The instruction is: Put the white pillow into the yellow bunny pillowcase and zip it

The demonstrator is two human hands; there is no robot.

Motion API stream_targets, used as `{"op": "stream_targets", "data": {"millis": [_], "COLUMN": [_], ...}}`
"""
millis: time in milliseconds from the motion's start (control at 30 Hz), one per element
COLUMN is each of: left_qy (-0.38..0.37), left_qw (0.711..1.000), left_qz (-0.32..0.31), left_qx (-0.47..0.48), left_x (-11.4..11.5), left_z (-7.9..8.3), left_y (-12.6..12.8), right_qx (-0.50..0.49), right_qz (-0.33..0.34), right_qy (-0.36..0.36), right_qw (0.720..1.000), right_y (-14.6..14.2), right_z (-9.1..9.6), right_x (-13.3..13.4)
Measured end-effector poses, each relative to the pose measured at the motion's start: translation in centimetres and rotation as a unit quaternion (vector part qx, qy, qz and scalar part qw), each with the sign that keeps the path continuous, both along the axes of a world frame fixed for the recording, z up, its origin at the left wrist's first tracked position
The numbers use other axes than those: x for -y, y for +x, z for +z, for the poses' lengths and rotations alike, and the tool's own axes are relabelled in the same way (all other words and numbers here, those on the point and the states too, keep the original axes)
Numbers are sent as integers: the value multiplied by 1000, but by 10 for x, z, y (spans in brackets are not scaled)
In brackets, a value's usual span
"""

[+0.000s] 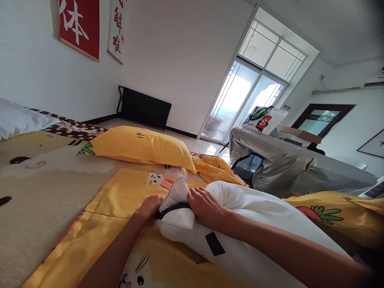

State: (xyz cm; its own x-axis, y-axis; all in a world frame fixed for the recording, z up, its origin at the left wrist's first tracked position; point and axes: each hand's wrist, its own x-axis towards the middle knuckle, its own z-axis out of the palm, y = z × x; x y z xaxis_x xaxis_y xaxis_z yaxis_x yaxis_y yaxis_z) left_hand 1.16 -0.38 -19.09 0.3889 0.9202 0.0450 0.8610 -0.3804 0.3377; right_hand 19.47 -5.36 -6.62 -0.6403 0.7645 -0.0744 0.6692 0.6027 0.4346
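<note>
A white pillow (264, 204) with a black band and a dark patch lies across the right foreground. My left hand (152, 207) is closed on the left side of its gathered end. On the other side of that end, my right hand (205, 206) grips the white fabric with bent fingers. Under the pillow spreads a yellow pillowcase (111, 196) printed with white rabbits. The fingertips of my left hand are partly hidden behind the white fabric.
A stuffed yellow pillow (141, 144) lies farther back on the bed, beside crumpled yellow fabric (213, 168). Yellow cloth with a carrot print (357, 204) is at the right. Beyond the bed stand plastic-covered furniture (279, 160) and a black folded panel (144, 107). A white pillow (24, 120) rests far left.
</note>
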Motion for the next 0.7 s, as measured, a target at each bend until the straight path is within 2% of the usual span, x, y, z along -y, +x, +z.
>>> {"op": "stream_targets", "data": {"millis": [167,367,467,567,700], "left_qy": [41,84,87,83,93], "left_qw": [997,985,972,956,942], "left_qz": [51,108,142,162,150], "left_qx": [29,108,163,229,285], "left_x": [0,6,7,10,23], "left_z": [10,35,44,53,68], "left_y": [-5,3,6,5,7], "right_qx": [47,59,59,89,99], "right_qz": [43,145,162,146,106], "right_qy": [9,103,100,63,-6], "right_qw": [998,982,980,983,989], "right_y": [-13,-18,-28,-39,-45], "right_z": [-12,-40,-49,-43,-20], "right_x": [6,39,52,51,26]}}
